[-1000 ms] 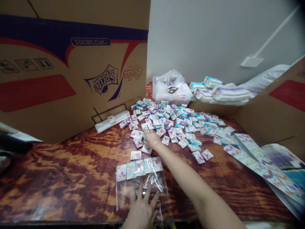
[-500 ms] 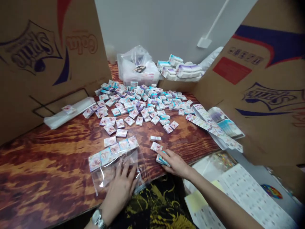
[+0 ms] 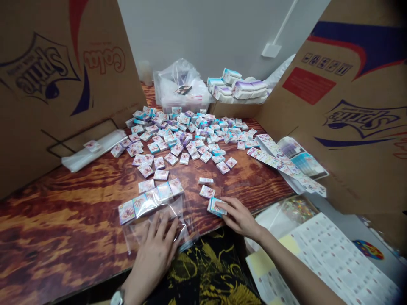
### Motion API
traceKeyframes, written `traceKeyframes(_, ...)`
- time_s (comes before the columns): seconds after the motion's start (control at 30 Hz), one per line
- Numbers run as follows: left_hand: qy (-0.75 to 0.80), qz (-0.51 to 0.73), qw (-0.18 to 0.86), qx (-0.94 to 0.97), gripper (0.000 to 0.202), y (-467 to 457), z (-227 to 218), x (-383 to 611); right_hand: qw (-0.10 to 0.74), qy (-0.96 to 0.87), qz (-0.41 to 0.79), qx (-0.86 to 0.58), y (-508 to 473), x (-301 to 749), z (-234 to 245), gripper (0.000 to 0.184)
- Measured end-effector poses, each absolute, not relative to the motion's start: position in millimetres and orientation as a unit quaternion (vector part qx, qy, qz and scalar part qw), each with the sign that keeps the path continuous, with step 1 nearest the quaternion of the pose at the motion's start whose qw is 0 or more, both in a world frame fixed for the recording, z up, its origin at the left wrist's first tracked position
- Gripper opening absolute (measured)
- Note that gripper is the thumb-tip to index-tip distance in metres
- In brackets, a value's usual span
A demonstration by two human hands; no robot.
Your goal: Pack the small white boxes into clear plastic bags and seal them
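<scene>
My left hand (image 3: 160, 239) lies flat, fingers spread, on a clear plastic bag (image 3: 132, 232). A row of several small printed boxes (image 3: 140, 204) sits at the bag's far end, under shiny film. By the table's front edge, my right hand (image 3: 240, 216) has its fingers curled around the right end of a small blue-and-white box (image 3: 216, 206); it seems to lie on another one. Its thumb is mostly hidden. Just beyond are a loose white box (image 3: 207, 192) and one on its side (image 3: 206, 181). A large heap of similar boxes (image 3: 184, 131) spreads across the table's back.
Tall cardboard cartons stand left (image 3: 104, 93) and right (image 3: 305, 131). At the back are a bag-covered plastic tub (image 3: 181, 91) and wrapped packs (image 3: 249, 90). Flat plastic sleeves (image 3: 92, 152) lie left. Sticker strips (image 3: 286, 167) and printed sheets (image 3: 330, 250) lie right.
The fingers of my right hand have drawn back slightly to the right, so more of the blue-and-white box's top shows. My left hand has shifted slightly on the bag.
</scene>
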State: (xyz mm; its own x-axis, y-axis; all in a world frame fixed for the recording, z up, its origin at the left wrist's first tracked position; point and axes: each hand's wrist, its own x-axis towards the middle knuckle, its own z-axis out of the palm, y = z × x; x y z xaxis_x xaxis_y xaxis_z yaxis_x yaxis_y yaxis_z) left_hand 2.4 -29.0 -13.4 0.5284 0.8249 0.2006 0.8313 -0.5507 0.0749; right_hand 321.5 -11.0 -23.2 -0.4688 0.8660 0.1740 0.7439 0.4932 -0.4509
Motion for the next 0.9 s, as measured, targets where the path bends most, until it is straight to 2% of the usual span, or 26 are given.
traceKeyframes(0.37,-0.475,-0.114,0.108,-0.866,0.041,-32.2,15.5,-19.8,0.233,-0.827,0.128,-0.496,-25.7,321.2,-51.3,0.049)
traceKeyframes(0.5,-0.464,-0.13,0.095,-0.871,0.032,-24.3,18.8,-16.5,0.233,-0.832,0.124,-0.488,-30.2,319.0,-58.1,0.054)
traceKeyframes(0.67,-0.464,-0.103,0.087,-0.875,0.038,-14.2,16.3,-14.7,0.222,-0.837,0.108,-0.489,-31.4,317.5,-66.7,0.055)
traceKeyframes(0.9,-0.376,-0.11,0.032,-0.92,0.033,-14.2,10.8,-16.6,0.23,-0.83,0.116,-0.495,-32.0,314.8,-70.7,0.054)
